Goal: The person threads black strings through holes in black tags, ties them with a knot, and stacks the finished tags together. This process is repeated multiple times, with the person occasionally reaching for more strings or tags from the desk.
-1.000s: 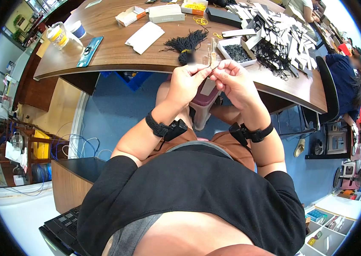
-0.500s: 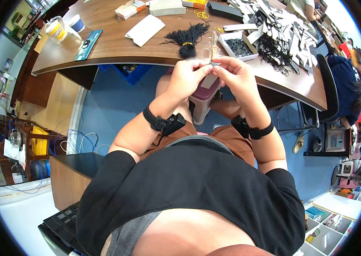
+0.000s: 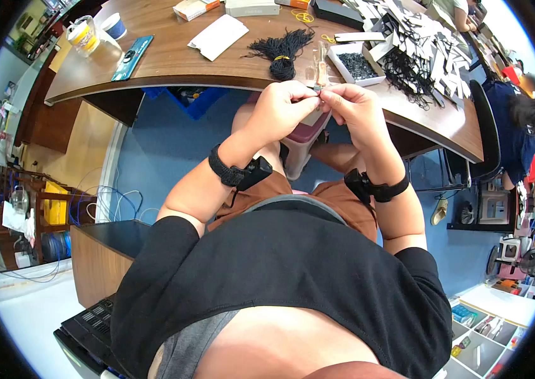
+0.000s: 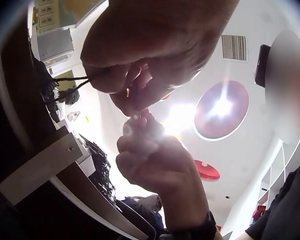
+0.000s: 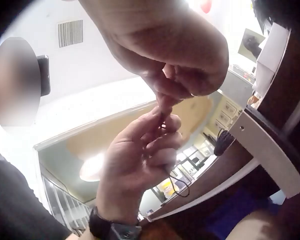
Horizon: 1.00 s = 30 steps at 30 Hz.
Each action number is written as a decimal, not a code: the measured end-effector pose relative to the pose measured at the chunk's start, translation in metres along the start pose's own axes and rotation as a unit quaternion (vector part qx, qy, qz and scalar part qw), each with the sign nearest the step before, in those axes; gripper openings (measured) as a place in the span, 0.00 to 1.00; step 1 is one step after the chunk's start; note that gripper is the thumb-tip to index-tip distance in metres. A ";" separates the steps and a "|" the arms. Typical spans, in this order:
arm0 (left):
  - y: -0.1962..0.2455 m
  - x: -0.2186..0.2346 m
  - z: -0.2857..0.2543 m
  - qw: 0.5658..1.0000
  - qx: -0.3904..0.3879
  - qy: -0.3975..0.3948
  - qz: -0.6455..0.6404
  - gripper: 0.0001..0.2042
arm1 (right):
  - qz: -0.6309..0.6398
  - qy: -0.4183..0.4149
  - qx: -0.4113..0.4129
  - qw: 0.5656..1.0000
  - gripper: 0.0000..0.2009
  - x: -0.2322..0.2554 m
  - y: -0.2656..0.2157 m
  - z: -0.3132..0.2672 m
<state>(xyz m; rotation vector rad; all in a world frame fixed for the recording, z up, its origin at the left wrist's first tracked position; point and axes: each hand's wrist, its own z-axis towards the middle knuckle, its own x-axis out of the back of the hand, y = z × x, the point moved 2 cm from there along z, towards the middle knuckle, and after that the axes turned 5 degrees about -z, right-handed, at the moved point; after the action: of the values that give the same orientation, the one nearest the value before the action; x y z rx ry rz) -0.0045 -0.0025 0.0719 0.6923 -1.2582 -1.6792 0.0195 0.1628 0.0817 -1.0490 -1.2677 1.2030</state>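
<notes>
Both hands meet at the table's front edge, fingertips close together. Between thumb and fingers, my left hand (image 3: 282, 112) pinches a thin black cord (image 4: 72, 78), whose loop hangs below that hand in the right wrist view. My right hand (image 3: 361, 117) pinches at the same spot, its fingertips right against the left ones. A tiny dark piece (image 3: 318, 89) shows at the fingertips; its kind I cannot tell, as the fingers hide most of it. Just beyond lie a bundle of black cords (image 3: 282, 55) with a yellow tie and an open box (image 3: 378, 79) of small dark pieces.
A heap of white and black tags (image 3: 416, 47) with black cords covers the table's right side. A white packet (image 3: 218, 36), a blue package (image 3: 133, 58) and cups (image 3: 84, 38) stand left. A pale strip with a hole (image 4: 45, 167) shows near the table edge.
Both hands have shifted slightly up toward the table, fingertips still together. The tiny dark piece shows at the fingertips now, while a second ago it did not. The head view has tilted a little.
</notes>
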 end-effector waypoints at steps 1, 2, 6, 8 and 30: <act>-0.005 0.002 0.001 1.000 0.019 -0.013 -0.021 0.07 | -0.019 0.006 0.016 1.000 0.06 0.001 -0.001 -0.001; -0.008 0.004 0.002 0.998 0.037 -0.025 -0.043 0.07 | -0.038 0.012 0.032 0.999 0.07 0.001 -0.001 -0.002; 0.002 0.008 0.000 0.987 0.122 -0.057 -0.091 0.07 | -0.218 0.046 0.289 0.931 0.10 -0.002 -0.018 -0.005; 0.000 0.009 0.001 0.986 0.118 -0.077 -0.092 0.07 | -0.267 0.027 0.301 0.915 0.10 -0.002 -0.024 -0.006; 0.011 0.001 0.000 0.992 0.088 -0.079 -0.044 0.07 | -0.227 -0.042 0.144 0.962 0.08 0.009 -0.022 -0.009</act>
<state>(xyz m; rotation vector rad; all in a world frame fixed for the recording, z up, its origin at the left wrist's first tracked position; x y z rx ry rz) -0.0016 -0.0045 0.0819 0.7414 -1.5222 -1.7366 0.0293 0.1698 0.1041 -0.4639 -1.2644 1.0396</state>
